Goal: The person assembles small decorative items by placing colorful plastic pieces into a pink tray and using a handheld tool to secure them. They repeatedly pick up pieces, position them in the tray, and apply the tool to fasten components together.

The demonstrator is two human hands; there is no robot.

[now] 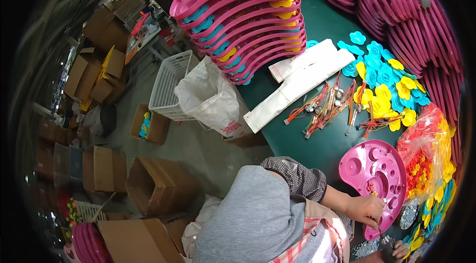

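Observation:
My left hand [364, 209] is closed, its fingertips pinched together over the lower part of a pink curved plastic panel [351, 167]. What the pinch holds is hidden. The panel lies on the green table, with round recesses and a few small red and yellow pieces in it. At the lower right edge, my right hand [399, 250] is partly visible, wrapped around a dark screwdriver [387, 250]. Its metal tip end points up toward my left fingertips. Small silver screws [366, 249] lie heaped beside the panel, with another silver heap [409, 215] to its right.
Wire harnesses [327, 106], white folded bags [300, 84] and blue and yellow flower-shaped pieces [382, 77] lie farther off on the table [302, 151]. A tall stack of pink panels [248, 30] stands at the back. Red and yellow parts fill a clear bag [421, 164]. Cardboard boxes [158, 186] stand left.

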